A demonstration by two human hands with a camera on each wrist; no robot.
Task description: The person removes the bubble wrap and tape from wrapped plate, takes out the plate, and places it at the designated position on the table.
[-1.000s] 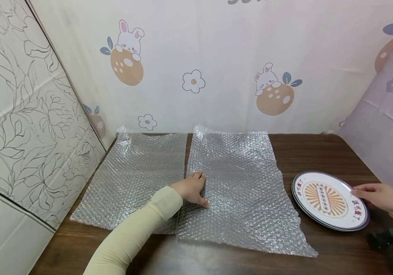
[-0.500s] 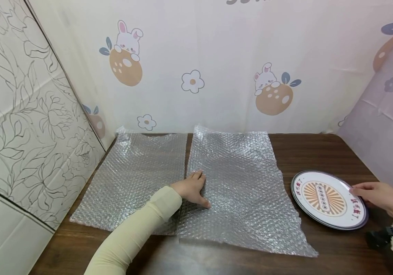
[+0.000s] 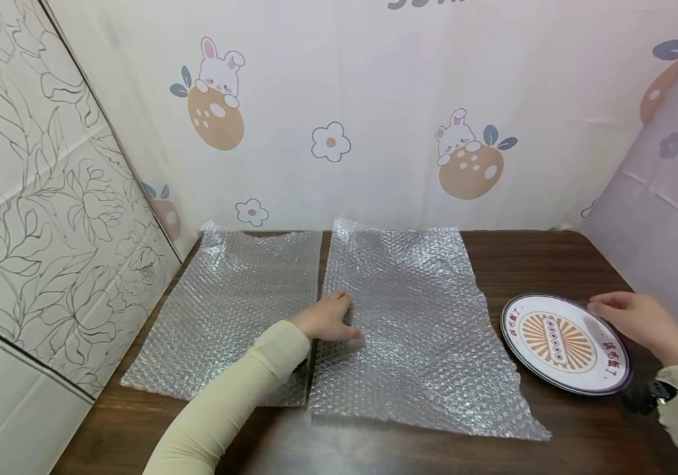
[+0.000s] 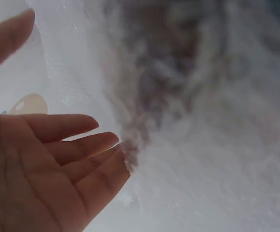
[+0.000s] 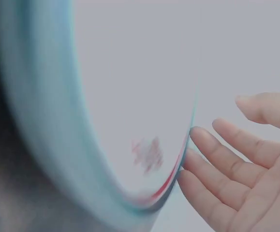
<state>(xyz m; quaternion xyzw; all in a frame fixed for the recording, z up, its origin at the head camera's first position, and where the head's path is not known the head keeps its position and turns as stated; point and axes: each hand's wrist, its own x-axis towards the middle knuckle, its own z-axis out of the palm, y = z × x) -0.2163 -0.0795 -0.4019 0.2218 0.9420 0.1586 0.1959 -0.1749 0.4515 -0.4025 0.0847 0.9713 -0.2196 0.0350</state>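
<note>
Two sheets of bubble wrap lie side by side: a left sheet and a right sheet. My left hand is over the seam between them, fingers extended and thumb spread, holding nothing. Its palm and straight fingers show in the left wrist view, with blurred wrap beside them. To the right sits a small stack of round white plates with dark rims and an orange sunburst print. At its right edge is my right hand; in the right wrist view its relaxed fingers reach the rim while the thumb stands away.
The brown wooden table runs back to a printed curtain. A panel with line-drawn flowers borders the left side. A black device is strapped at my right wrist.
My right hand has loosened from the plates' rim and shifted slightly left and up. The left hand's thumb has lifted a little; the sheets look the same.
</note>
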